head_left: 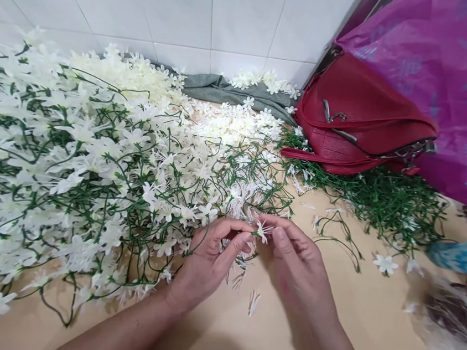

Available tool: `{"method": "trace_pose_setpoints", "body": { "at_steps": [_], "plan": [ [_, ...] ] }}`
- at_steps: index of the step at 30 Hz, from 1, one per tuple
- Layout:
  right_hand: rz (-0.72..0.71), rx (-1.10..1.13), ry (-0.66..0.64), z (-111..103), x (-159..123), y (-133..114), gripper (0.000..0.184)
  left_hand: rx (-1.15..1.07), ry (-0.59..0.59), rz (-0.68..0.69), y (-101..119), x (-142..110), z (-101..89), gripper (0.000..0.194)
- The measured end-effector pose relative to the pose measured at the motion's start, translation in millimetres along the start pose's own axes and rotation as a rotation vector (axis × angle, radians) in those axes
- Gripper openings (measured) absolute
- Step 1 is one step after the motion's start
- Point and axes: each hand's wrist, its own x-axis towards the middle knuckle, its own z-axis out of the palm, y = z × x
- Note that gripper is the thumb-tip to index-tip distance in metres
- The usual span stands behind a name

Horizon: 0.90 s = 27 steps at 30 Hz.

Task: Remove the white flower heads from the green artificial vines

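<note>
Both hands, the left hand [208, 256] and right hand [295, 259], are pinching one small white blossom [261, 231] between narrowed fingers at near centre, while assembled sprays [71, 163] are piling left and bare green stems [389, 200] are waiting right, suggesting roughly midway.

blurred clear bag [453, 326], purple plastic [448, 75] cropped

No text, label, brand, number or sign can be read anywhere in this view. The red handbag [355, 126] at the far right shows only metal fittings with no legible mark, and the purple plastic bag [449, 69] beside it carries faint bluish printing too blurred to make out. The white wall tiles [171, 7] at the far side are plain.
</note>
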Motion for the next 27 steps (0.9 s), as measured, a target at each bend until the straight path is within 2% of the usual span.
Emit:
{"method": "trace_pose_setpoints", "body": {
  "at_steps": [3, 8, 16, 20, 23, 27],
  "plan": [
    [0.074, 0.133, -0.01, -2, 4, 4, 0.026, 0.031, -0.022, 0.014, 1, 0, -0.2, 0.015],
    [0.133, 0.183, 0.033, -1, 7, 3, 0.022, 0.056, -0.023, 0.005, 2, 0, 0.3, 0.014],
    [0.157, 0.122, 0.015, -3, 10, -2, 0.029, 0.075, -0.04, -0.005, 0, -1, 1.5, 0.012],
    [0.15, 0.098, -0.037, -5, 12, -7, 0.031, 0.084, -0.06, -0.016, 2, 0, 0.7, 0.011],
    [0.149, 0.12, -0.098, -5, 12, -9, 0.029, 0.051, -0.073, -0.03, 2, 0, -0.2, 0.012],
    [0.149, 0.129, -0.098, -2, 12, -10, 0.025, 0.028, -0.077, -0.047, -2, -1, -1.4, 0.012]
  ]
}}
